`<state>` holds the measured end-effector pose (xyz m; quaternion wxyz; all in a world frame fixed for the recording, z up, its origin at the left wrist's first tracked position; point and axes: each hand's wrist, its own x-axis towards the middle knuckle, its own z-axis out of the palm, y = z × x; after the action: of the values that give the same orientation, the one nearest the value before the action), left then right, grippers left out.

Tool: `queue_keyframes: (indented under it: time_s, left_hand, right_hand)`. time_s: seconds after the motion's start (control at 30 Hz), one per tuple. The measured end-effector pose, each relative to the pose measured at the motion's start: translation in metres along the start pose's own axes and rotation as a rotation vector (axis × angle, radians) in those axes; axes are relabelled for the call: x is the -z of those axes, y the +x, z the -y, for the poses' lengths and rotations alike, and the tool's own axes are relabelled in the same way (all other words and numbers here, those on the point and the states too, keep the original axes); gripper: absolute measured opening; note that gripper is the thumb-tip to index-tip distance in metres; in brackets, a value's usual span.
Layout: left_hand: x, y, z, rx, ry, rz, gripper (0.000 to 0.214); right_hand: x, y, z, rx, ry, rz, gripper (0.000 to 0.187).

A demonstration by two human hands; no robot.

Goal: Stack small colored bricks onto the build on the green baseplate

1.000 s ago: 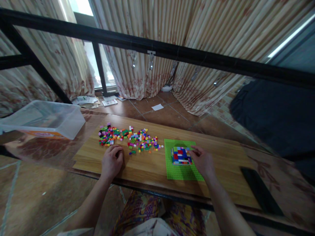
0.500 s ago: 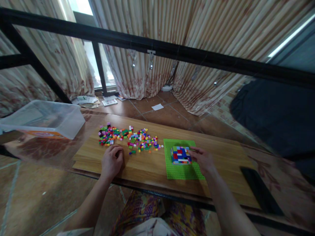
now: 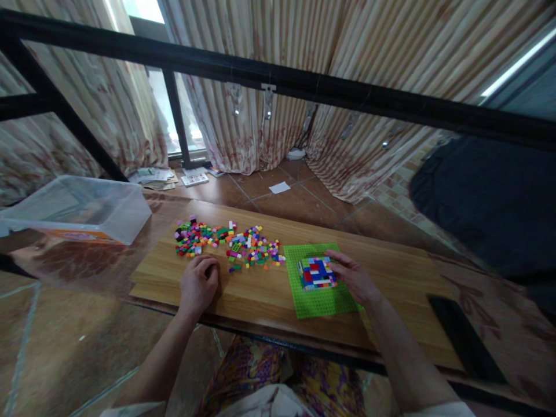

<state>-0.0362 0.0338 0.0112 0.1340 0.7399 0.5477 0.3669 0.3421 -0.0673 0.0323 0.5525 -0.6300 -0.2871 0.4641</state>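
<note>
Right hand (image 3: 359,282) beside brick build (image 3: 313,273)
Fingers (image 3: 339,256) narrowly parted — left hand (image 3: 198,285) curled near loose bricks (image 3: 237,248); cannot tell either's hold.

I can see a flat, square-cornered plate of bright green studded plastic (image 3: 310,306) toward the right, lying a little skewed to the light-brown wooden board (image 3: 256,298) under it. Around its middle sits a low, blocky build of small plastic bricks (image 3: 317,273), upright, its top mixing blue, red and white, its right edge partly hidden from me. To the left, loose multicoloured plastic bricks (image 3: 236,248) lie scattered in two clusters that run together, the rightmost pieces just beside the plate's left edge.
</note>
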Motion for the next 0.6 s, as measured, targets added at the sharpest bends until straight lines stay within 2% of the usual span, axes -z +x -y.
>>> queue_keyframes:
  time_s: [0.2,0.6]
  left_hand:
    - [0.0011,0.0002,-0.0015,0.012,-0.005,0.009,0.019]
    - [-0.0005,-0.0004,-0.0004,0.008,0.013,0.007,0.021]
  right_hand:
    - [0.0025,0.0037,-0.0014,0.011,-0.056,0.118,0.044]
    - [0.0001,0.0100,-0.0060,0.007,-0.055,0.100,0.039]
